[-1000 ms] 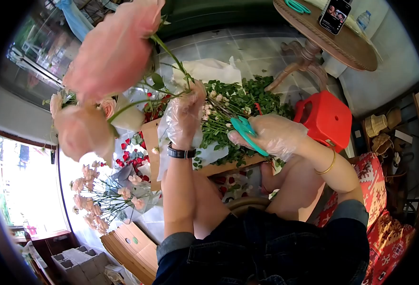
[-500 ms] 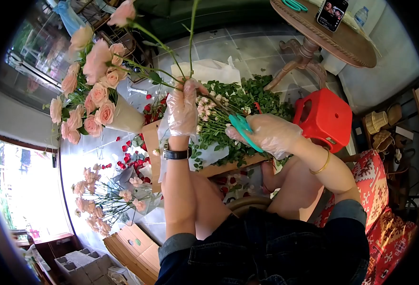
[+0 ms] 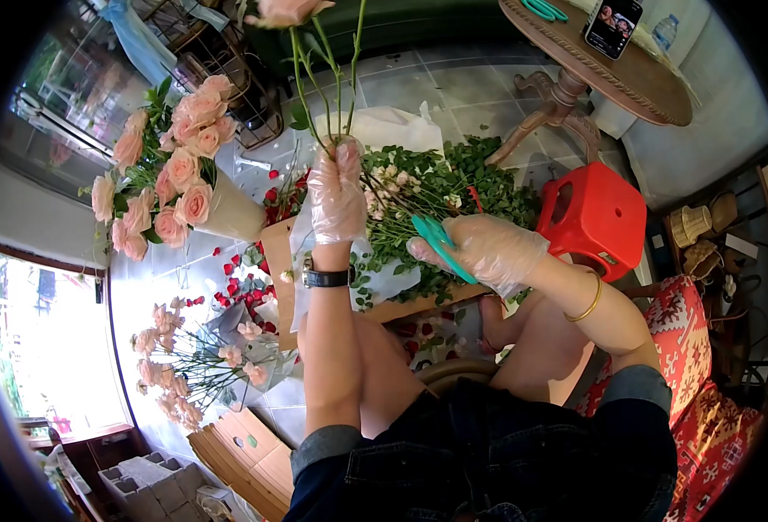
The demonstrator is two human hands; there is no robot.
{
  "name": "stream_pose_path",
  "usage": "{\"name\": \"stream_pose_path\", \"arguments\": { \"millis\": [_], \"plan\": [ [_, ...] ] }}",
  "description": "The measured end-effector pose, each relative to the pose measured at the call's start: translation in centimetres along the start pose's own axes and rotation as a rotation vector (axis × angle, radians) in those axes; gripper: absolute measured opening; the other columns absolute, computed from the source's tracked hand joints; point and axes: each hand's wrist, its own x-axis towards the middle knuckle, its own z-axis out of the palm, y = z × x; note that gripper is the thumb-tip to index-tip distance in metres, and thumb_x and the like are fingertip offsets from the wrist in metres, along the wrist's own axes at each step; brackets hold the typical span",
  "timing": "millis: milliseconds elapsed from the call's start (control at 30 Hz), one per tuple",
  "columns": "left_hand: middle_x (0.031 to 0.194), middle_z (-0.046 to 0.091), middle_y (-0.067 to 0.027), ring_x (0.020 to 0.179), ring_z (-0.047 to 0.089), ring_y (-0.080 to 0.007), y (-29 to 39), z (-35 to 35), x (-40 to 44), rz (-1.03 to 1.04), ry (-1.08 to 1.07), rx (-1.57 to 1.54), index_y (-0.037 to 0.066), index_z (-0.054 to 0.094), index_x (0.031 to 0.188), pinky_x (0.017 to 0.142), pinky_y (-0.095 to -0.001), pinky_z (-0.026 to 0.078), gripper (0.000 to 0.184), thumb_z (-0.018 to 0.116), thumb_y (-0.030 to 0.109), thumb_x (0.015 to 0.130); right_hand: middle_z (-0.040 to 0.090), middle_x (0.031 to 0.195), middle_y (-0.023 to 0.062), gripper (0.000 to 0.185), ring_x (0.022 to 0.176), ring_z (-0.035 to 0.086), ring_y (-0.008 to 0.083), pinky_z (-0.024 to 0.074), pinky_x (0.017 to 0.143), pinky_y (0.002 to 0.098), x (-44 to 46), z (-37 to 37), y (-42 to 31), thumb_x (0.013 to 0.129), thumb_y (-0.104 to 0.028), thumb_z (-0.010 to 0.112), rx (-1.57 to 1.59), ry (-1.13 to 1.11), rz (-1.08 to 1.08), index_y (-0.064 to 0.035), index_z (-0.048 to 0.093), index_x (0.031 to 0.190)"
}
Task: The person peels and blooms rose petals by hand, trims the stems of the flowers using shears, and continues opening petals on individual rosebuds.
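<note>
My left hand, in a clear plastic glove, is closed around several green rose stems held upright. A pink rose bloom tops them, partly cut off by the upper edge of the view. To the right, my right hand, also gloved, grips scissors by their teal handles. The dark blades point up and left towards my left hand; whether they are open is hard to make out. Below both hands lies a heap of leafy greenery with small pale pink flowers.
A white bucket of pink roses stands at left, with more pale flowers below it. Red petals litter the tiled floor. At right are a red plastic stool and a round wooden table carrying a phone.
The rose stems in my left hand have swung from leaning left to standing more upright. My right hand and the scissors have shifted slightly left.
</note>
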Motion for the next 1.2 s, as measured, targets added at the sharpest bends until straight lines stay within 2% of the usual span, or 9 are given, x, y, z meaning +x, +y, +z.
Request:
{"name": "stream_pose_path", "arguments": {
  "millis": [167, 500, 600, 667, 800, 900, 1033, 1133, 1200],
  "plan": [
    [0.077, 0.041, 0.0033, 0.068, 0.037, -0.0059, 0.1, -1.2, 0.3, -0.086, -0.134, -0.223, 0.012, 0.05, 0.089, 0.057, -0.0187, 0.03, 0.01, 0.049, 0.021, 0.091, 0.045, 0.054, 0.0194, 0.075, 0.055, 0.049, 0.0329, 0.0412, 0.058, 0.04, 0.6, 0.2, 0.9, 0.082, -0.067, 0.032, -0.101, 0.041, -0.117, 0.0024, 0.047, 0.057],
    [0.08, 0.044, 0.0045, 0.068, 0.035, -0.0039, 1.1, -0.6, -0.7, -0.027, -0.284, -0.003, 0.009, 0.049, 0.094, 0.056, -0.0179, 0.028, 0.014, 0.048, 0.023, 0.092, 0.051, 0.058, 0.0215, 0.078, 0.058, 0.053, 0.036, 0.0439, 0.06, 0.0419, 0.0, -2.0, -1.0, 0.08, -0.069, 0.032, -0.244, -0.085, 0.027, 0.0036, 0.053, 0.06],
    [0.078, 0.044, 0.0042, 0.067, 0.035, -0.0044, 1.5, -0.3, -0.8, 0.034, -0.242, 0.054, 0.009, 0.049, 0.094, 0.055, -0.0181, 0.028, 0.013, 0.048, 0.022, 0.092, 0.053, 0.059, 0.0224, 0.075, 0.061, 0.056, 0.0375, 0.0449, 0.061, 0.0427, -0.1, -2.1, -0.7, 0.081, -0.066, 0.035, -0.277, 0.051, 0.037, 0.004, 0.056, 0.063],
    [0.077, 0.043, 0.0036, 0.067, 0.035, -0.005, 1.2, -0.5, -0.6, 0.016, -0.235, 0.058, 0.009, 0.049, 0.092, 0.055, -0.0184, 0.028, 0.013, 0.048, 0.022, 0.092, 0.056, 0.065, 0.0242, 0.066, 0.065, 0.057, 0.0375, 0.0466, 0.065, 0.0419, -0.6, -2.5, -0.9, 0.083, -0.053, 0.037, -0.313, 0.082, -0.006, 0.0068, 0.059, 0.066],
    [0.074, 0.041, 0.0025, 0.066, 0.036, -0.0059, 1.5, -0.3, -0.7, -0.085, -0.162, -0.022, 0.009, 0.048, 0.089, 0.055, -0.0185, 0.028, 0.014, 0.047, 0.022, 0.092, 0.054, 0.064, 0.0237, 0.072, 0.064, 0.056, 0.0381, 0.0451, 0.063, 0.0433, -0.1, -1.3, 1.9, 0.081, -0.063, 0.039, -0.242, 0.198, -0.069, 0.005, 0.058, 0.07],
    [0.072, 0.041, 0.0022, 0.061, 0.035, -0.0053, 1.2, -0.7, -0.5, -0.157, -0.1, -0.126, 0.01, 0.046, 0.086, 0.052, -0.0178, 0.029, 0.015, 0.046, 0.023, 0.092, 0.051, 0.064, 0.0213, 0.074, 0.064, 0.054, 0.0326, 0.0435, 0.062, 0.041, -0.4, -2.3, 3.2, 0.08, -0.066, 0.038, -0.101, 0.057, 0.115, 0.0051, 0.058, 0.074],
    [0.071, 0.041, 0.0018, 0.056, 0.035, -0.0048, 2.7, -0.2, -0.4, -0.147, -0.174, -0.029, 0.01, 0.043, 0.083, 0.048, -0.0169, 0.028, 0.017, 0.044, 0.025, 0.093, 0.053, 0.065, 0.0124, 0.062, 0.063, 0.053, 0.0212, 0.0431, 0.059, 0.0347, -1.8, -3.0, 9.8, 0.08, -0.059, 0.048, -0.021, 0.317, 0.011, 0.0022, 0.056, 0.086],
    [0.07, 0.042, 0.0008, 0.054, 0.035, -0.0051, 2.9, 0.6, -0.8, -0.181, -0.191, 0.054, 0.01, 0.041, 0.082, 0.045, -0.0168, 0.029, 0.019, 0.041, 0.026, 0.094, 0.054, 0.08, 0.0027, 0.04, 0.062, 0.042, 0.0054, 0.0378, 0.055, 0.0204, -4.7, -3.9, 13.7, 0.084, -0.042, 0.056, 0.406, 0.461, 0.129, -0.0039, 0.052, 0.097],
    [0.07, 0.043, 0.0006, 0.055, 0.036, -0.0057, 2.8, 0.7, -0.9, -0.22, -0.249, 0.017, 0.01, 0.043, 0.086, 0.046, -0.0176, 0.031, 0.018, 0.04, 0.025, 0.094, 0.053, 0.083, 0.0, 0.045, 0.071, 0.047, 0.008, 0.0394, 0.061, 0.0225, -7.0, -4.0, 15.8, 0.084, -0.044, 0.055, 0.766, 0.587, 0.102, -0.0036, 0.053, 0.105]
  ]
}}
